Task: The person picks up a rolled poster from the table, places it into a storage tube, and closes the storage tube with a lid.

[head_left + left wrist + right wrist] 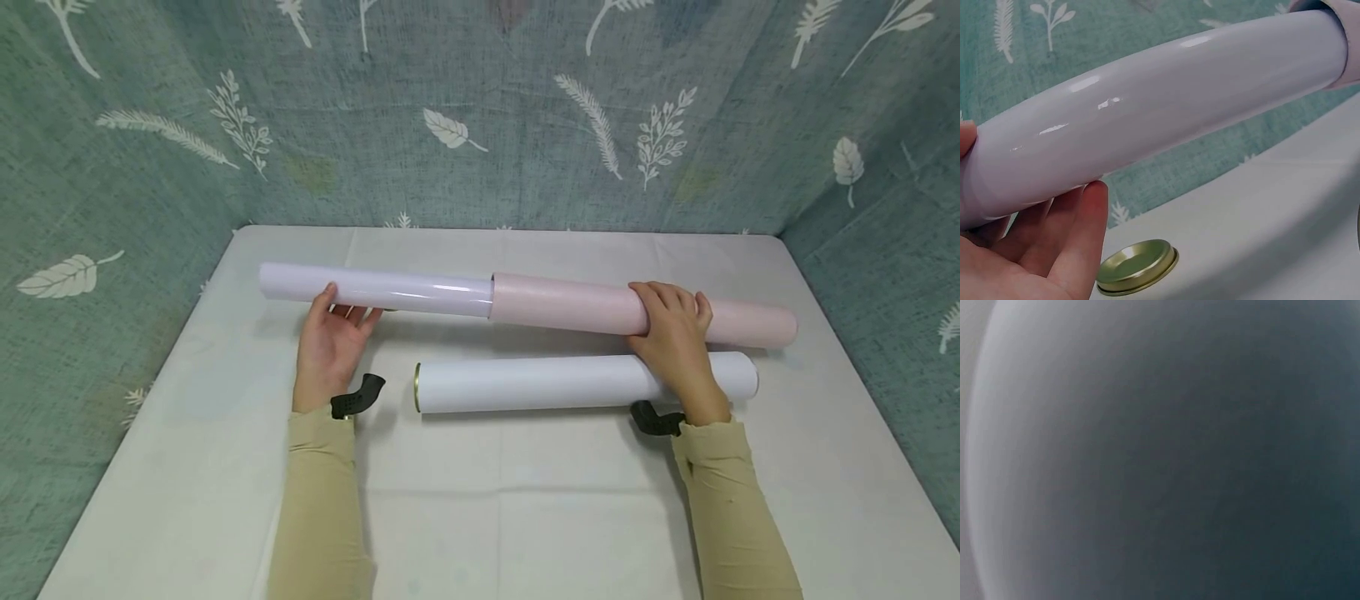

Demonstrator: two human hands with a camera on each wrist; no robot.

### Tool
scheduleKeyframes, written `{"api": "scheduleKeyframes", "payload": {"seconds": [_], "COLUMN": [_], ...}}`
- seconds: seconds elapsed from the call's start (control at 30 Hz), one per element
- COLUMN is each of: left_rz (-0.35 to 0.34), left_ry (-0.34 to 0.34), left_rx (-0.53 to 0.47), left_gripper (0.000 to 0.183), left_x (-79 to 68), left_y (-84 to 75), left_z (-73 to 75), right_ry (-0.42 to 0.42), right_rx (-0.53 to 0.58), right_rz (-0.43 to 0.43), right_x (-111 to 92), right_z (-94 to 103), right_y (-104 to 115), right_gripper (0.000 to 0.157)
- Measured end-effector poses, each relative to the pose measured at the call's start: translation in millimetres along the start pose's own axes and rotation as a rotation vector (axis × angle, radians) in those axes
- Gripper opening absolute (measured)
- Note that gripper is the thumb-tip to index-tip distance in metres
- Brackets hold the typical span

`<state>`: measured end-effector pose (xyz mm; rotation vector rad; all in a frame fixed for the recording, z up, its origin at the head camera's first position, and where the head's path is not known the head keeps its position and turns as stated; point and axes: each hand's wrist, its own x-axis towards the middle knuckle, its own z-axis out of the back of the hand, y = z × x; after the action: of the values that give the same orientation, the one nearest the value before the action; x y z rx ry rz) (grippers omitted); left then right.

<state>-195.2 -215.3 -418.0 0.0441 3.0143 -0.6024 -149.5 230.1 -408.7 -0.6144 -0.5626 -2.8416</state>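
Above creased cloth [450, 533], left fingers [1079, 231] round glossy roll [420, 292], right fingers [663, 300] round pink tube [562, 304]

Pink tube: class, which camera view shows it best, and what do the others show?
The head view: it shows the pink tube end to end, partly covered by the right hand. The left wrist view shows only its open end around the lilac roll; the right wrist view is too blurred to tell.
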Motion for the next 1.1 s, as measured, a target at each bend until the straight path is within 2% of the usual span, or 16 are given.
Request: {"api": "scheduleKeyframes", "payload": {"seconds": [0.27, 0.4, 0.5, 0.6, 0.77, 0.87, 1.1], "left_rz": [0.044, 0.073, 0.078, 0.057, -0.021, -0.067, -0.122], "left_ry": [0.050, 0.069, 0.056, 0.047, 0.080, 0.089, 0.063], "left_rx": [0.060, 0.065, 0.058, 0.096, 0.153, 0.155, 0.115], "left_gripper": [0.026, 0.033, 0.040, 0.041, 0.038, 0.035, 0.030], "left_x": [-3.7, -3.2, -3.2, -3.9, -2.2, -0.9, 0.9], "left_y": [8.8, 10.2, 9.4, 7.4, 1.7, -0.8, -2.0], "left_z": [6.2, 4.8, 3.3, 0.6, -9.7, -15.4, -19.6], "right_ry": [0.027, 0.026, 0.030, 0.037, 0.042, 0.055, 0.112], "right_rx": [-0.003, -0.004, -0.005, -0.005, 0.003, 0.018, 0.056], "right_rz": [-0.016, -0.014, -0.013, -0.014, 0.002, 0.018, 0.063], "right_x": [-9, -10, -9, -7, 0, 3, 6], "right_z": [-1.8, -1.3, -1.1, -1.2, -0.1, 1.6, 4.1], "right_y": [-4, -6, -7, -6, -4, -3, -6], "right_gripper": [0.070, 0.070, 0.069, 0.068, 0.067, 0.066, 0.066]}}
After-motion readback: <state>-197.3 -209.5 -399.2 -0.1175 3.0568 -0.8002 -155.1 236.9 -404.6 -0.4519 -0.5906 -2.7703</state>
